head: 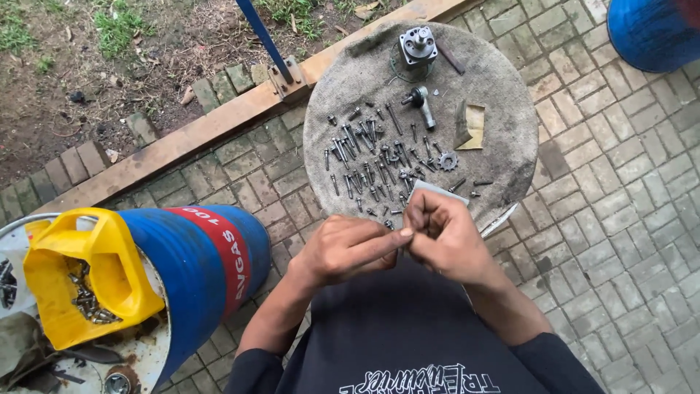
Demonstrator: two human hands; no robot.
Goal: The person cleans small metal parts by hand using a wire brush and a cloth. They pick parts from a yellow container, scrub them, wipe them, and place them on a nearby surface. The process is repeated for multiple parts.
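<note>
My left hand (343, 248) and my right hand (443, 233) meet in front of my chest, fingertips pinched together on a small part that I cannot make out. A grey sheet of sandpaper (435, 191) shows just above my right hand's fingers. Beyond the hands, a round cloth-covered stand (503, 138) carries several bolts and screws (364, 157), a small gear (448, 160), a ball-joint piece (421, 102), a metal housing (418, 44) and a folded yellow sandpaper (471, 125).
A blue drum (200, 270) stands at my left with a cut yellow jerrycan (87, 273) of bolts on top. Another blue drum (652, 29) is at the top right. A wooden beam (219, 124) and blue pole (264, 36) border the brick paving.
</note>
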